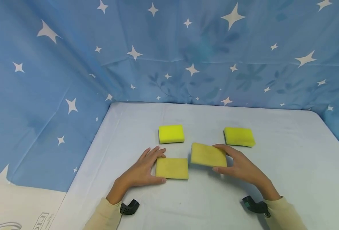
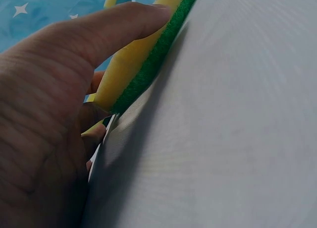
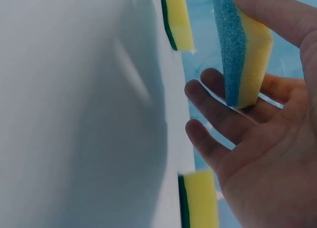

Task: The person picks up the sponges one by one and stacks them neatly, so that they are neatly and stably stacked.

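Note:
Four-cornered yellow sponges lie before me. My left hand grips the near-left sponge at its left end, thumb on the near edge and fingers at the far edge. That sponge lies on the table, and the left wrist view shows a green scouring layer beneath it. Above the table, my right hand pinches another sponge between thumb and fingers, tilted. Its underside is a blue scouring layer, seen in the right wrist view. Several fingertips there stand free of the sponge.
Farther back on the white table sit two brighter yellow sponges, one at left and one at right, both with dark undersides. A blue star-patterned curtain hangs behind the table and along its left side.

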The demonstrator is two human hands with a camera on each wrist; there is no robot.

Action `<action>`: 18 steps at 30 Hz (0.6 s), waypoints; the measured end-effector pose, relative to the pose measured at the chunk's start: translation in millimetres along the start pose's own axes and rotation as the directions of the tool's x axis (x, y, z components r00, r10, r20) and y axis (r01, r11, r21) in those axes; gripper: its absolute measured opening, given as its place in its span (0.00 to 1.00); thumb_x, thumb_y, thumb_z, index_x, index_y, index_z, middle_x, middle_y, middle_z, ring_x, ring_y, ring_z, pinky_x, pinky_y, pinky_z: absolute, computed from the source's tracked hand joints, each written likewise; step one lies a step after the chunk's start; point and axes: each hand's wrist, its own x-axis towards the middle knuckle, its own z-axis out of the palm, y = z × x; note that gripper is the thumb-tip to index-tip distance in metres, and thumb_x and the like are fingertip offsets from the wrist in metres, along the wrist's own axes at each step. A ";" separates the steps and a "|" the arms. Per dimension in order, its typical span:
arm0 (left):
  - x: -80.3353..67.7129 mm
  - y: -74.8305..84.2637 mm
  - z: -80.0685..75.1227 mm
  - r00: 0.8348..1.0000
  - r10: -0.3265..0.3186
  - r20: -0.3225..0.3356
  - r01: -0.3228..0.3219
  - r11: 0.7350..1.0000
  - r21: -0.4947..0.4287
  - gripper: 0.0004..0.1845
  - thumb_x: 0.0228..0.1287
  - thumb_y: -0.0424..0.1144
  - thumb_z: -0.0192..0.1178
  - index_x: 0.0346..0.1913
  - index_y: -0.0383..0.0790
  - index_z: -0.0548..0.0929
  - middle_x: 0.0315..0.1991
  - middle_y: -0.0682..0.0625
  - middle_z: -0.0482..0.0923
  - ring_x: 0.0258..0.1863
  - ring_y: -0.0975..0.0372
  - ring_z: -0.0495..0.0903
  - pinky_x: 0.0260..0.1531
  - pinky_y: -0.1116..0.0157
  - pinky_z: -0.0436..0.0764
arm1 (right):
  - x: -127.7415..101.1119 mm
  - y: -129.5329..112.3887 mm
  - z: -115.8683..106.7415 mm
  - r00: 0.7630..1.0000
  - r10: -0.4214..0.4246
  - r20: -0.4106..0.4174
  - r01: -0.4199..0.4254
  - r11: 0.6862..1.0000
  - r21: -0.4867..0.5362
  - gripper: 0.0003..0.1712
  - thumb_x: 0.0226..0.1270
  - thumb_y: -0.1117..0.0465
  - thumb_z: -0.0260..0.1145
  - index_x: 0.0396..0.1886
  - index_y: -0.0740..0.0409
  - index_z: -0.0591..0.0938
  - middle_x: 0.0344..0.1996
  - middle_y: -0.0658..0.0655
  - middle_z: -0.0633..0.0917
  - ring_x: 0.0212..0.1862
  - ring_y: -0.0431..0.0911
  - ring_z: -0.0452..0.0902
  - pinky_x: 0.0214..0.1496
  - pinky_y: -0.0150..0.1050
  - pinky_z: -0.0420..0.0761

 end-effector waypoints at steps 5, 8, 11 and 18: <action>-0.1 -0.7 -0.2 1.000 0.009 -0.005 -0.009 1.000 0.013 0.50 0.60 0.66 0.74 0.79 0.45 0.68 0.82 0.53 0.62 0.85 0.55 0.46 0.83 0.48 0.40 | 9.3 -7.1 10.4 0.999 -0.022 0.028 0.022 1.000 0.003 0.45 0.66 0.45 0.81 0.77 0.55 0.73 0.72 0.58 0.77 0.73 0.61 0.71 0.71 0.69 0.72; 0.4 -0.9 -0.1 1.000 0.011 -0.004 -0.011 1.000 0.014 0.49 0.60 0.66 0.73 0.78 0.45 0.69 0.82 0.53 0.62 0.85 0.55 0.46 0.83 0.49 0.39 | 14.1 -10.5 15.6 0.999 -0.033 0.038 0.032 0.999 0.014 0.46 0.65 0.45 0.81 0.77 0.55 0.73 0.72 0.57 0.77 0.73 0.60 0.71 0.71 0.68 0.72; 0.6 -0.6 0.1 1.000 0.015 -0.001 -0.015 1.000 0.008 0.48 0.60 0.66 0.74 0.77 0.45 0.70 0.83 0.52 0.61 0.86 0.55 0.46 0.83 0.48 0.39 | 18.0 -13.6 19.6 0.998 -0.034 0.049 0.033 0.999 0.027 0.45 0.65 0.46 0.81 0.77 0.54 0.73 0.72 0.56 0.77 0.73 0.58 0.72 0.72 0.68 0.72; 0.4 0.0 -0.4 1.000 0.016 -0.003 -0.016 1.000 0.004 0.48 0.60 0.64 0.75 0.77 0.45 0.70 0.83 0.52 0.61 0.85 0.54 0.46 0.83 0.48 0.39 | 25.7 -22.3 24.7 0.997 -0.036 0.067 0.034 0.999 0.040 0.45 0.64 0.45 0.81 0.76 0.54 0.74 0.71 0.54 0.79 0.72 0.56 0.73 0.72 0.67 0.72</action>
